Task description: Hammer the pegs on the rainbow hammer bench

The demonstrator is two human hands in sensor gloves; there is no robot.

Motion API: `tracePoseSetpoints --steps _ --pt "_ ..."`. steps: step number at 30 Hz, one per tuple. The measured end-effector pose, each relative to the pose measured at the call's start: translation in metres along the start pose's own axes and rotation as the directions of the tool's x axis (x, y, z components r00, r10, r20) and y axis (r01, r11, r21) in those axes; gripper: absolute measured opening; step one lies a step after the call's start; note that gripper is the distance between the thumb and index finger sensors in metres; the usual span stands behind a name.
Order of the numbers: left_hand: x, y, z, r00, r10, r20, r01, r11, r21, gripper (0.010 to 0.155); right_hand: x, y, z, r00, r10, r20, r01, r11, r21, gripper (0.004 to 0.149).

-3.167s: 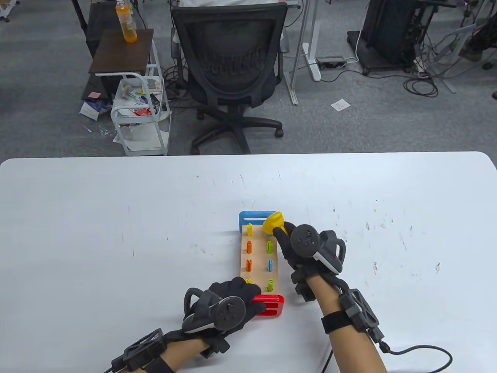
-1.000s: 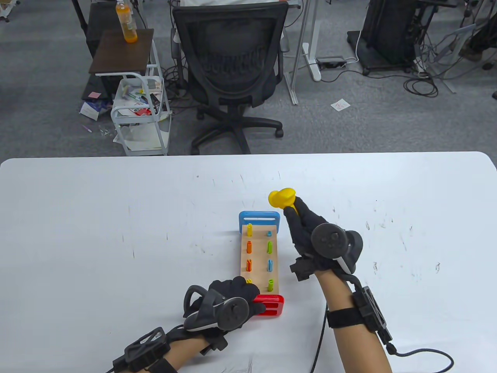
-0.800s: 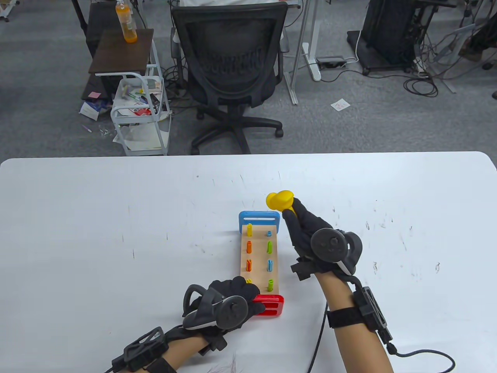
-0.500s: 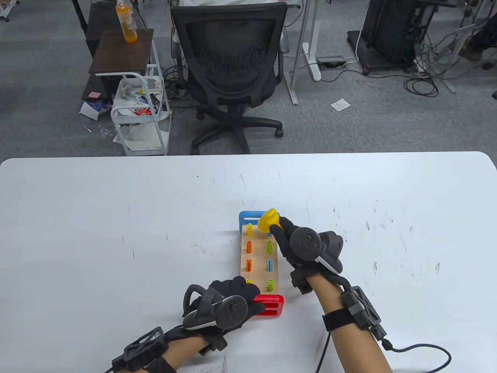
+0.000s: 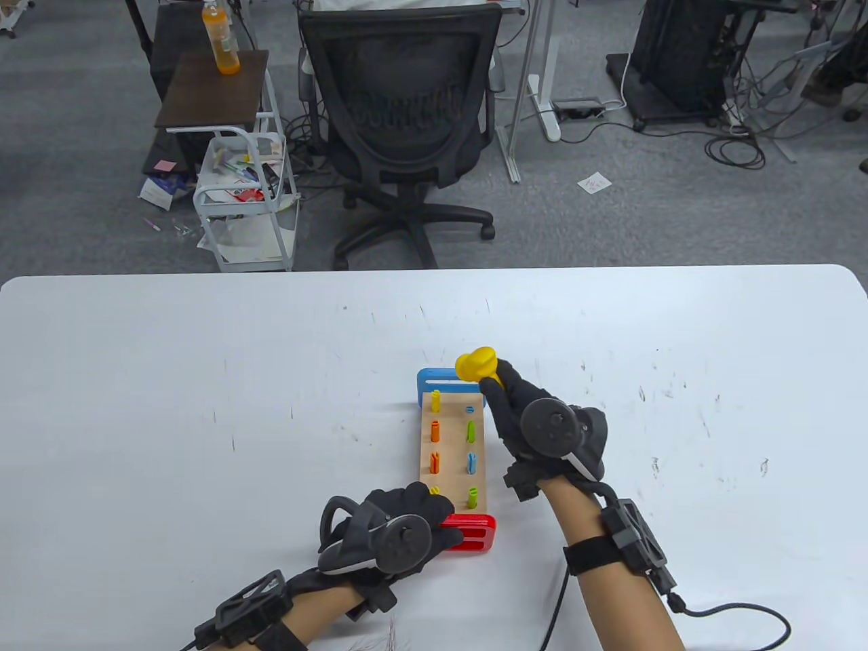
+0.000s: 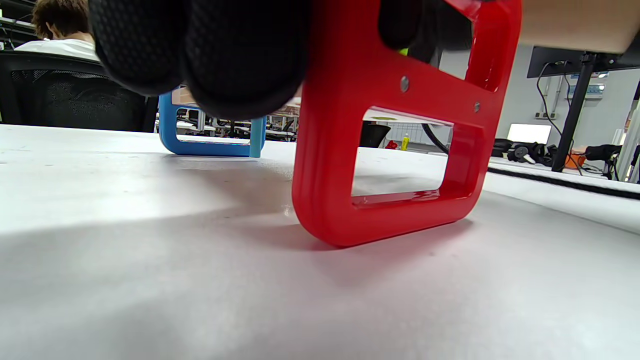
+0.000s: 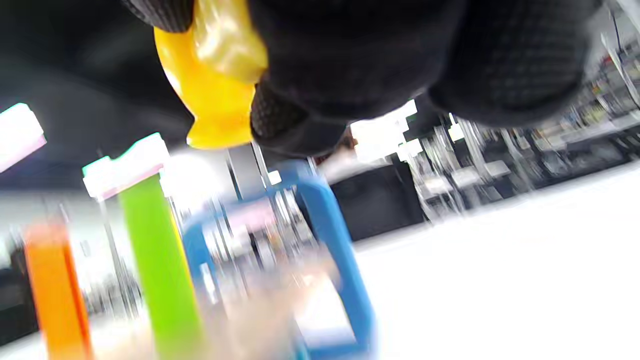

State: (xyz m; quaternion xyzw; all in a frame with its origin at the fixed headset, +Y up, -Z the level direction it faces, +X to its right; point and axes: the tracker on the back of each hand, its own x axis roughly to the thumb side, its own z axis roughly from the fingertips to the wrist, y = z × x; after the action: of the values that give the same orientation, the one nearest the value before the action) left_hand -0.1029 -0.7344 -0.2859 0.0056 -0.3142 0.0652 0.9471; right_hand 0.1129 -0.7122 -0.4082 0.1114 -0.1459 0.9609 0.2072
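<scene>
Two hands share this: left hand (image 5: 400, 525) grips the hammer bench (image 5: 453, 454) by its red end on the desk, right hand (image 5: 525, 424) clutches the yellow hammer (image 5: 477, 364) above the far blue peg (image 5: 469, 409) (nearly flush), so strike squarely downward.

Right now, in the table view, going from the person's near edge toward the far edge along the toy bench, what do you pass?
Gloved left hand → red end frame → tan wooden peg board → blue end frame → yellow toy hammer head.

Even, bright overhead light; the table view is sharp, with soft shadows. The right wrist view is motion-blurred and overexposed at lower right.
</scene>
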Motion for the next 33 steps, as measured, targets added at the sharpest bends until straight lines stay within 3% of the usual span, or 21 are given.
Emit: tracePoseSetpoints --steps 1,2,3,4,5,8,9,12,14,17,19,23,25,26,27,28,29,33 --pt "0.0 0.0 0.0 1.0 -0.003 0.0 0.003 1.0 0.0 0.057 -0.004 0.021 -0.003 0.995 0.091 -0.049 -0.072 0.952 0.298 0.061" --pt "0.0 0.0 0.0 1.0 0.001 0.0 -0.001 1.0 0.001 0.057 -0.007 0.011 0.003 0.988 0.11 -0.109 -0.061 0.922 0.382 0.062" --pt "0.0 0.0 0.0 1.0 0.005 0.001 -0.005 1.0 0.0 0.057 -0.004 0.013 -0.001 0.996 -0.048 -0.075 0.066 0.961 0.267 0.061" --pt "0.0 0.0 0.0 1.0 0.006 0.002 -0.006 1.0 -0.003 0.057 0.0 0.005 0.0 0.992 -0.077 -0.099 0.084 0.994 0.069 0.061" --pt "-0.001 0.0 0.0 1.0 0.007 0.004 -0.007 1.0 -0.003 0.057 0.004 -0.009 0.0 0.998 -0.035 -0.06 0.041 0.993 0.11 0.061" --pt "-0.001 0.0 0.0 1.0 0.011 0.005 -0.011 1.0 -0.003 0.057 0.011 -0.045 0.004 0.996 -0.091 0.003 0.091 0.992 -0.089 0.061" --pt "-0.001 0.0 0.0 1.0 0.011 0.005 -0.011 1.0 -0.003 0.057 0.016 -0.064 0.007 0.983 -0.18 0.034 0.183 0.972 -0.149 0.061" --pt "-0.001 0.0 0.0 1.0 0.013 0.005 -0.013 1.0 -0.002 0.057 0.029 -0.103 0.021 0.951 -0.287 0.115 0.306 0.924 -0.228 0.061" --pt "-0.001 0.0 0.0 1.0 0.011 0.005 -0.011 1.0 0.001 0.057 0.038 -0.12 0.037 0.95 -0.257 0.178 0.3 0.911 -0.284 0.061" --pt "-0.001 0.0 0.0 1.0 0.018 0.007 -0.018 1.0 0.0 0.058 0.044 -0.117 0.054 0.959 -0.176 0.224 0.248 0.904 -0.349 0.062" --pt "-0.001 0.0 0.0 1.0 0.017 0.007 -0.017 1.0 0.001 0.057 0.042 -0.102 0.056 0.966 -0.119 0.229 0.195 0.918 -0.345 0.062" --pt "-0.001 0.0 0.0 1.0 0.023 0.003 -0.023 1.0 0.005 0.057 0.028 -0.065 0.048 0.973 -0.175 0.149 0.203 0.957 -0.206 0.064" --pt "-0.001 0.0 0.0 1.0 0.02 0.002 -0.02 1.0 0.006 0.058 0.024 -0.041 0.042 0.986 -0.109 0.126 0.121 0.988 -0.095 0.063" --pt "-0.001 0.0 0.0 1.0 0.021 0.002 -0.021 1.0 0.006 0.058 0.023 -0.022 0.034 0.999 0.032 0.023 -0.037 0.969 0.242 0.063" --pt "-0.001 0.0 0.0 1.0 0.022 0.001 -0.022 1.0 0.005 0.057 0.022 -0.029 0.038 0.988 0.149 -0.032 -0.126 0.915 0.383 0.063" --pt "-0.001 0.0 0.0 1.0 0.023 0.002 -0.023 1.0 0.006 0.057 0.025 -0.031 0.037 0.998 0.033 0.056 -0.049 0.947 0.317 0.063" --pt "-0.001 0.0 0.0 1.0 0.022 0.002 -0.022 1.0 0.004 0.058 0.029 -0.036 0.04 1.0 -0.004 0.026 0.003 1.0 0.011 0.063" --pt "-0.001 0.0 0.0 1.0 0.022 0.003 -0.022 1.0 0.004 0.058 0.038 -0.065 0.045 0.984 -0.118 0.132 0.145 0.966 -0.215 0.063"
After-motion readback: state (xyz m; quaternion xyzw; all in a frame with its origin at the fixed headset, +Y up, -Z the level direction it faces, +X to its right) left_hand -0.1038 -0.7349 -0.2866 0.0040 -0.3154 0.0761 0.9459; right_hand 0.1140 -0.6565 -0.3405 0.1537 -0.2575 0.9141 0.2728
